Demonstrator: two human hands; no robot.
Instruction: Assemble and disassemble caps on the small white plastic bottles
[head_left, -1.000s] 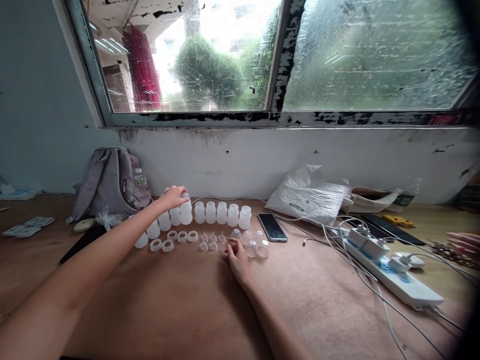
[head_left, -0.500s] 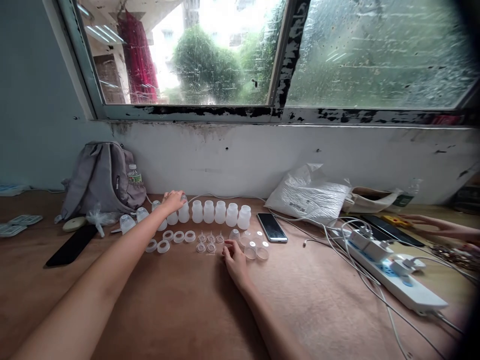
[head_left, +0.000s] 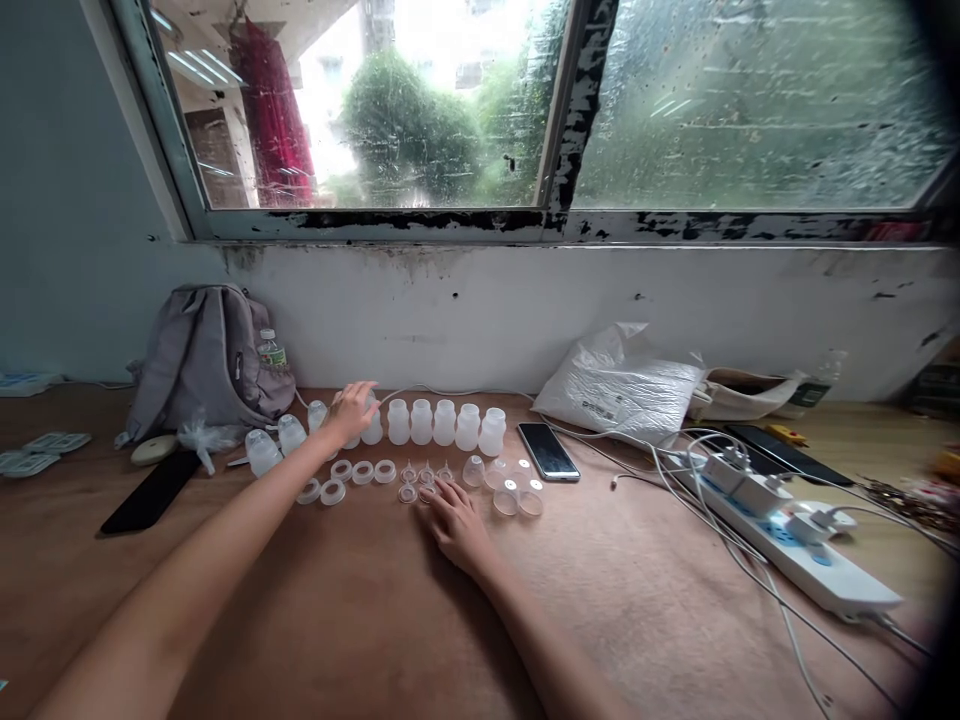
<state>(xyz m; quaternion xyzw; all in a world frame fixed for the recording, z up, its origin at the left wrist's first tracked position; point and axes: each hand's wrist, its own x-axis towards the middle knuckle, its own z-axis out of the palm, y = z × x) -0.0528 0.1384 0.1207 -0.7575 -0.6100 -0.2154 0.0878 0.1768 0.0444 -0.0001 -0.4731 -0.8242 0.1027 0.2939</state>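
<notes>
A row of small white plastic bottles [head_left: 444,423] stands on the wooden table [head_left: 360,610] near the wall. My left hand [head_left: 349,410] reaches to the left end of that row with its fingers spread, against a bottle [head_left: 373,430]. In front lie white rings [head_left: 363,472], tiny clear cone pieces [head_left: 426,474] and clear dome caps [head_left: 517,497]. My right hand [head_left: 455,522] lies flat on the table, its fingertips at the cone pieces, holding nothing. Two bottles [head_left: 262,452] lie tipped further left.
A grey backpack [head_left: 206,360] leans on the wall at the left, with a black phone [head_left: 146,490] before it. Another phone [head_left: 547,451] lies right of the caps. A white bag [head_left: 622,385] and a power strip [head_left: 795,545] with cables fill the right side.
My left hand has loosened from a bottle top and shifted slightly left. My right hand slid left from the dome caps to the cone pieces. Another person's hand at the right edge has gone.
</notes>
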